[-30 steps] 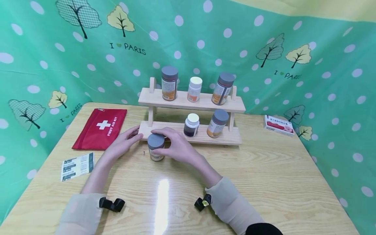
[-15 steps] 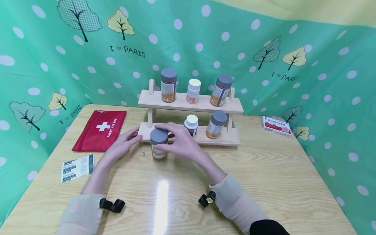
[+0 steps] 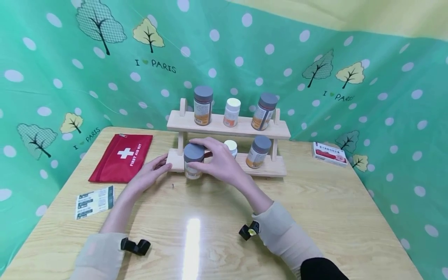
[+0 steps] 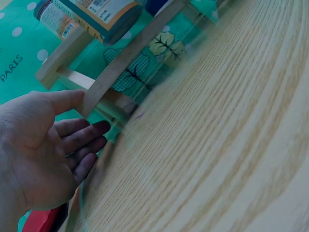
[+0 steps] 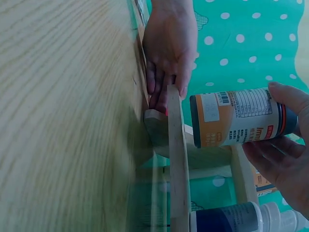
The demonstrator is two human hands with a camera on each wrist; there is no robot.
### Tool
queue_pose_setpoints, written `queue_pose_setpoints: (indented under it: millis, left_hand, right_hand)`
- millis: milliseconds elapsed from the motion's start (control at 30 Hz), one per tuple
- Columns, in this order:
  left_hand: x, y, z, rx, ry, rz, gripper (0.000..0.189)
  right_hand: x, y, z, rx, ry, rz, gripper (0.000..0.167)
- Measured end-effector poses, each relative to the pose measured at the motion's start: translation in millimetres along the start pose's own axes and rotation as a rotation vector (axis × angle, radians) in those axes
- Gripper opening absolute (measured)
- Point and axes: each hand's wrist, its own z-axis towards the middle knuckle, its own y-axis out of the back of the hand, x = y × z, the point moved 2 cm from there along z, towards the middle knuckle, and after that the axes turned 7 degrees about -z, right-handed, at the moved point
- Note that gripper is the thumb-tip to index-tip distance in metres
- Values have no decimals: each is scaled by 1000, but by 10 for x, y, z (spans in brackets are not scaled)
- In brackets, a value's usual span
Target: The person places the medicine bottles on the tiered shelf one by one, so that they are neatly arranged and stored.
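Note:
My right hand (image 3: 224, 161) grips a pill bottle (image 3: 193, 163) with a grey cap and orange-and-white label, thumb and fingers around its cap end. It is upright at the left part of the lower board of a wooden two-tier shelf (image 3: 176, 158). In the right wrist view, the base of this bottle (image 5: 236, 118) is just above the board, with a narrow gap. My left hand (image 3: 149, 173) is at the shelf's left end; in the left wrist view its thumb (image 4: 67, 100) touches the board end and the other fingers lie loosely extended below.
On the lower tier stand a white-capped bottle (image 3: 231, 146), partly hidden by my right hand, and a grey-capped bottle (image 3: 258, 152). Three bottles line the upper tier (image 3: 218, 126). A red first aid pouch (image 3: 122, 157), bandage strips (image 3: 94, 202) and a medicine box (image 3: 329, 153) lie around.
My right hand has raised the pill bottle from the tabletop in front of the shelf and moved it back and slightly right to the lower board. My left hand stays at the shelf end.

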Motion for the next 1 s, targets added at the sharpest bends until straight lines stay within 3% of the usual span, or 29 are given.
queue_pose_setpoints:
  millis: [367, 700, 1000]
  left_hand:
    - [55, -81, 33, -8, -22, -14, 82]
    - [18, -122, 83, -1, -21, -23, 83]
    - [6, -106, 106, -3, -17, -19, 82]
  right_hand:
    - [-121, 78, 139, -63, -88, -195, 60]
    - [-172, 97, 176, -18, -164, -258, 62]
    - [-165, 107, 216, 13, -174, -309, 61]
